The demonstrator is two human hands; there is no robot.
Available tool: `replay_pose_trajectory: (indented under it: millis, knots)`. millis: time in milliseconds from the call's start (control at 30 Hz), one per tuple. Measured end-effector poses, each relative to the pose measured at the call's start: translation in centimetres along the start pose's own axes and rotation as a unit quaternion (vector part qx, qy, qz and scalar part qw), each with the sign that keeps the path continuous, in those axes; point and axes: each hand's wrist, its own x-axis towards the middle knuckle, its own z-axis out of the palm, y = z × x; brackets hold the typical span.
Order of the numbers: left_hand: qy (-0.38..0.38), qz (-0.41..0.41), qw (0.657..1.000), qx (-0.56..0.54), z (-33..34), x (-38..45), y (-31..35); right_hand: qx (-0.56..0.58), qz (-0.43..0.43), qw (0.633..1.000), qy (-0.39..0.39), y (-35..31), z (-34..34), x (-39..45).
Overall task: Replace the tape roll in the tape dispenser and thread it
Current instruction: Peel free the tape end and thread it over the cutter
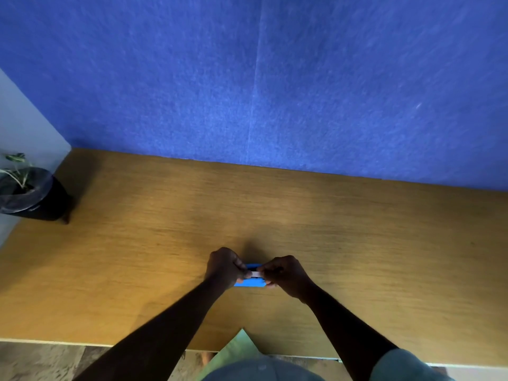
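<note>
Dispenser, blue, sits on the bench between both hands. Left hand grips its left end, probably to steady it. Right hand pinches a whitish strip, likely tape, over its top, seemingly drawing it across for threading. The roll itself is hidden.

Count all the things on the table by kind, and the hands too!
Hands: 2, left hand and right hand
Blue tape dispenser: 1
White tape strip: 1
Potted plant: 1
Total: 5
</note>
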Motion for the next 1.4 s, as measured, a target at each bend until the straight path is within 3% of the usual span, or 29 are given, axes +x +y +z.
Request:
replay_pose_trajectory:
  millis: [267,467,667,1400]
  knots:
    - [-0.006,-0.002,1.0,0.0,-0.1,-0.2,0.3,-0.005,-0.007,1.0,-0.003,-0.3,0.0,-0.1]
    - [-0.025,0.02,0.995,0.091,-0.4,-0.3,1.3,-0.002,0.0,1.0,0.002,-0.2,0.2,0.1]
    - [-0.004,0.035,0.994,0.106,0.1,-0.6,1.5,0.026,0.011,1.0,0.003,-0.1,0.4,0.1]
    - [-0.015,0.0,0.999,0.045,0.0,0.0,0.0,0.001,0.013,1.0,-0.001,0.2,0.3,0.4]
